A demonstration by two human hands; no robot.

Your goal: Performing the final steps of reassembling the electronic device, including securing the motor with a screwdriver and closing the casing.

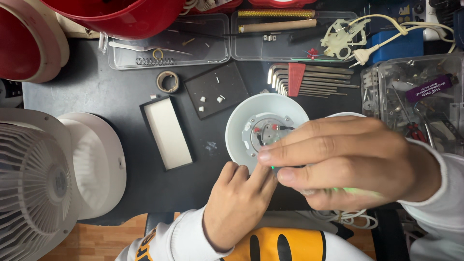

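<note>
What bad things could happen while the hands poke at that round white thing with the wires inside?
1. The right hand hides much of the round white housing, so its green-tipped tool could slip onto the thin red and black wires unseen.
2. The tiny white parts lie loose on the dark square lid nearby; a bump might scatter them.
3. The left hand steadies only the rim, so the housing might slide.

A dark worktop (121, 92) stands over a wooden floor (96, 241).

I see my right hand (348, 162) pinching a green-tipped tool (338, 191); just beyond its fingers (290, 150) sits the round white housing (241, 123); my left hand (239, 203) touches its rim.
</note>
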